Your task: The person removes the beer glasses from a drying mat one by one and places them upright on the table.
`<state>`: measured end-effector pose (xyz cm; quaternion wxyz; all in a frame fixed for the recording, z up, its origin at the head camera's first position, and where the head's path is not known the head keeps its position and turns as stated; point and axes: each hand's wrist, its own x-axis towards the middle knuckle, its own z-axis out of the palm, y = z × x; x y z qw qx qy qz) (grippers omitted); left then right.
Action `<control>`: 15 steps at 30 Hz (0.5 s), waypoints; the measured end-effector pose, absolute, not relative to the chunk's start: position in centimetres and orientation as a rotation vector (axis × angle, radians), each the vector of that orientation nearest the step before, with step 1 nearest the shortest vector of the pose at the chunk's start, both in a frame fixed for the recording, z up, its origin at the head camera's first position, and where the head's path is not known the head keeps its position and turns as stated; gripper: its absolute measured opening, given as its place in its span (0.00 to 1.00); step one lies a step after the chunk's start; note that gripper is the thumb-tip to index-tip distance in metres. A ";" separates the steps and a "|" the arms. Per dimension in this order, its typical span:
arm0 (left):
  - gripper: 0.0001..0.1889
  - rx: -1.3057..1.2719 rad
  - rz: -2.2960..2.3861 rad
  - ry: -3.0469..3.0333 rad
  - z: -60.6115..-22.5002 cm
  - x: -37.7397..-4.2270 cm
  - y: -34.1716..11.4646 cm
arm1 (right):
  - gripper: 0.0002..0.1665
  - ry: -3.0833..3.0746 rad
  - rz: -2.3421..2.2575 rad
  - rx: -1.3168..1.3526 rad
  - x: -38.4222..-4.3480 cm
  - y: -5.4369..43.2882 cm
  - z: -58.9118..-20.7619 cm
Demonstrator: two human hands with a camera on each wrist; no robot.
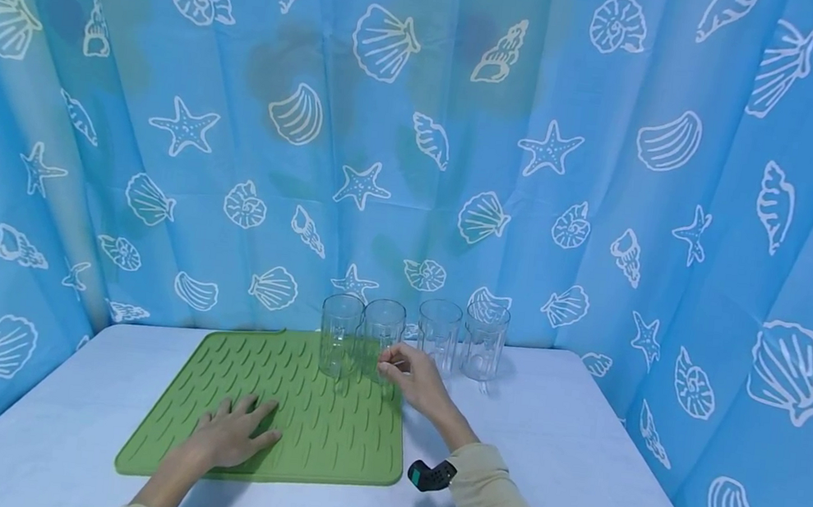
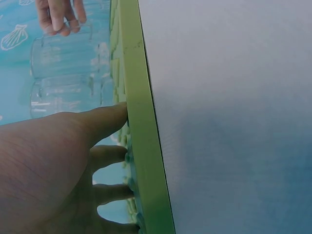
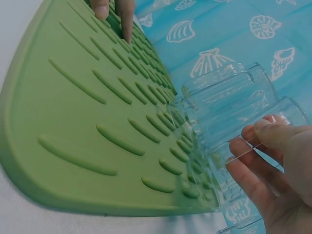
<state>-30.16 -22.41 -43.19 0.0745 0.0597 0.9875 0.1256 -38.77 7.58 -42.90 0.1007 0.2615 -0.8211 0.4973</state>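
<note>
My right hand [image 1: 421,381] pinches the handle of a clear glass mug [image 1: 383,321], which stands upright on the back right part of a green ridged drying mat [image 1: 327,439]. In the right wrist view, the thumb and fingertips close around the handle of this mug [image 3: 226,141]. Another glass mug [image 1: 341,321] stands close beside it on the left, also on the mat. My left hand [image 1: 233,434] rests on the mat's front left part with its fingers spread. In the left wrist view, fingertips of the left hand [image 2: 53,161] touch the ridged surface.
Two more clear glass mugs, one nearer [image 1: 439,327] and one farther right [image 1: 485,340], stand on the white table [image 1: 543,441], right of the mat. A blue curtain [image 1: 438,232] with white shells hangs behind the table and along its sides.
</note>
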 end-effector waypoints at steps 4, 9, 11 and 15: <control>0.33 0.173 0.382 2.961 -43.1 -30.2 -22.4 | 0.05 -2.431 1.428 0.788 -38.5 7.9 -42.6; 0.33 0.173 0.378 2.961 -43.0 -30.2 -22.5 | 0.03 -2.448 1.406 0.796 -37.9 8.2 -42.4; 0.33 0.173 0.378 2.959 -43.1 -30.2 -22.5 | 0.03 -2.443 1.398 0.811 -37.7 8.3 -42.3; 0.33 0.177 0.381 2.957 -43.2 -30.2 -22.5 | 0.03 -2.446 1.394 0.831 -37.2 8.5 -42.1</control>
